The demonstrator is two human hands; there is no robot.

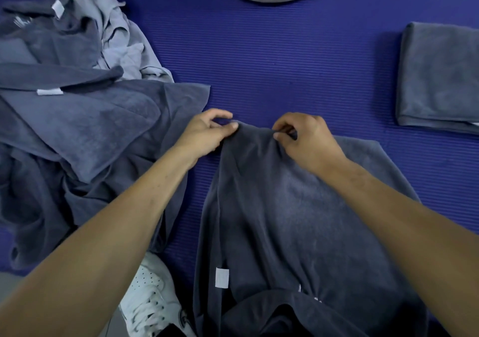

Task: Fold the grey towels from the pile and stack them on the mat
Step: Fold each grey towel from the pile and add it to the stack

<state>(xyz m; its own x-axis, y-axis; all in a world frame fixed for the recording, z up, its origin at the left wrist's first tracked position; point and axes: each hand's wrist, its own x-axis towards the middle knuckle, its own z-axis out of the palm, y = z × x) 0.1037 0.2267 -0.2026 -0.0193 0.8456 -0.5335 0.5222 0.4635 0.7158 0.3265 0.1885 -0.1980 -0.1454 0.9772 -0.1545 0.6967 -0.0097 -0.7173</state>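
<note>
A: Left to right: pile (77, 103) unfolded; left hand (207, 134) and right hand (305, 142) each pinch the far edge of the dark grey towel (285, 220) on the blue mat (285, 64).

B: Step?

A: Probably spreading before folding. Next: draw corners apart. Folded towel (440, 77) lies right.

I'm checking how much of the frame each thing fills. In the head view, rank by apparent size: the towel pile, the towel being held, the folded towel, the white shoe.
1. towel pile, largest, though cut off at the left edge.
2. held towel, pinched by the left hand and the right hand; it is nearer the camera, so its rank against the pile is unsure.
3. folded towel, cropped at right.
4. white shoe.
</note>
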